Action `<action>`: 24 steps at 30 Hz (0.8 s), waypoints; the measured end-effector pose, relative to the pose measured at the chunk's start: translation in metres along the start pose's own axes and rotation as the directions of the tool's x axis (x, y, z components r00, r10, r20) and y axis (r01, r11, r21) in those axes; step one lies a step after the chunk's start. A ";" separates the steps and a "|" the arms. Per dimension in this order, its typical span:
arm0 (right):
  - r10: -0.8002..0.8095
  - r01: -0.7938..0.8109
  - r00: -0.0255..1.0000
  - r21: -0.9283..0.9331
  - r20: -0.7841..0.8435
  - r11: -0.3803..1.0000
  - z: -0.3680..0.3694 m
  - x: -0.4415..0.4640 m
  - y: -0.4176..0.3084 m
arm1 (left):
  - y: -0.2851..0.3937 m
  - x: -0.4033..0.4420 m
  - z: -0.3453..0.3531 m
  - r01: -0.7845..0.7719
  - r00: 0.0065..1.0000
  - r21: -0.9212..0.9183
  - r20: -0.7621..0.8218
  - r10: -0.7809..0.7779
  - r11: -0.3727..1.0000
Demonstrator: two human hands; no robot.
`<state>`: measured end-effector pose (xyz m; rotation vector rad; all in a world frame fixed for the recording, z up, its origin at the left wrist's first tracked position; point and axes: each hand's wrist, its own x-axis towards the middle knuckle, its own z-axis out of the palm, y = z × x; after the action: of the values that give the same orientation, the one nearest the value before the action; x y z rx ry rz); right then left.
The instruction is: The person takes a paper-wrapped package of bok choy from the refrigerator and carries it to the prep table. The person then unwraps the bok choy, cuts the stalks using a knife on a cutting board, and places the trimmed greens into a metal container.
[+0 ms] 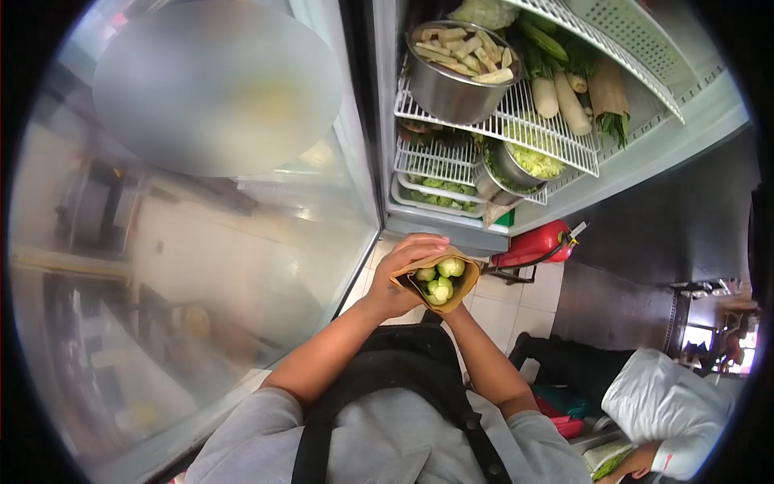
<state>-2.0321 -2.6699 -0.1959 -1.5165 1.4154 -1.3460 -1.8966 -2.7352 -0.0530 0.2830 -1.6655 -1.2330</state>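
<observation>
A brown paper bag (472,282) with its mouth facing up holds several pale green vegetables (441,280), whose type I cannot make out. My left hand (397,278) is wrapped round the bag's left side, fingers across its far edge. The right forearm reaches to the underside of the bag, and my right hand is hidden behind it. Beyond the bag stands an open fridge with white wire shelves (576,151). On the upper shelf are a steel pot (455,93) of cut pale pieces, long white radishes (571,109) and another paper wrap with greens (609,87).
Lower in the fridge are a pot of shredded greens (536,161) and a white tray of leaves (439,198). The glass door (210,266) stands at left. A red fire extinguisher (536,242) is right of the fridge. Another person (669,395) works at the lower right.
</observation>
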 end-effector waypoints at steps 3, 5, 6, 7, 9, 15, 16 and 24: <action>0.036 -0.039 0.998 0.068 0.048 0.997 -0.005 0.014 -0.003 | 0.011 0.009 0.003 -0.030 0.999 0.065 -0.030 0.032 0.997; 0.058 -0.073 0.994 0.167 0.088 0.983 -0.009 0.019 -0.007 | 0.021 0.010 0.004 -0.031 0.996 0.141 -0.076 0.042 0.989; 0.057 -0.075 0.989 0.126 0.140 0.989 -0.018 0.026 -0.039 | 0.026 0.009 0.004 -0.025 0.993 0.198 -0.107 0.047 0.980; 0.051 -0.068 0.980 0.084 0.191 0.994 -0.024 0.033 -0.058 | 0.035 0.006 0.006 0.013 0.983 0.180 -0.180 0.020 0.984; -0.047 0.024 0.976 0.109 0.212 0.994 -0.022 0.031 -0.072 | 0.060 -0.004 -0.005 0.038 0.984 0.298 -0.178 0.016 0.954; -0.081 0.008 0.828 0.133 0.554 0.991 -0.002 0.019 -0.142 | 0.163 -0.060 -0.013 0.320 0.902 0.473 -0.416 -0.112 0.821; -0.126 0.051 0.770 0.137 0.625 0.989 0.004 0.020 -0.143 | 0.176 -0.069 -0.014 0.240 0.892 0.612 -0.445 0.077 0.754; -0.297 0.034 0.477 0.320 0.827 0.947 0.030 0.009 -0.138 | 0.280 -0.162 -0.029 0.715 0.530 0.661 -0.297 0.794 -0.229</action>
<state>-1.9645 -2.6560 -0.0726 -1.7786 0.3998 -0.5819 -1.6989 -2.5168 0.0833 1.5952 -1.0637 1.0368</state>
